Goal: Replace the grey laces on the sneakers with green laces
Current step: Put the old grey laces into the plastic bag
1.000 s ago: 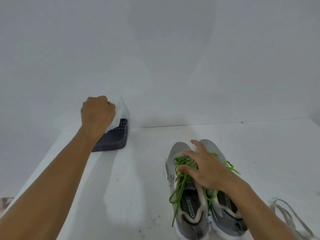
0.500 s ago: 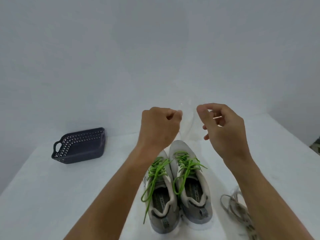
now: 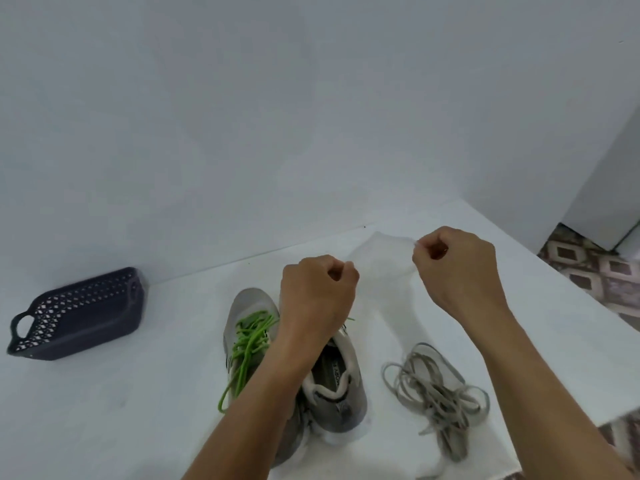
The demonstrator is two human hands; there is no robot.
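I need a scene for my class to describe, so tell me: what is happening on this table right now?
A person holds a thin clear plastic bag up between both hands, the left hand and right hand each pinching an edge above the white table. Below them stand two grey sneakers already threaded with green laces. The removed grey laces lie in a loose pile to the right, and a dark basket sits far left.
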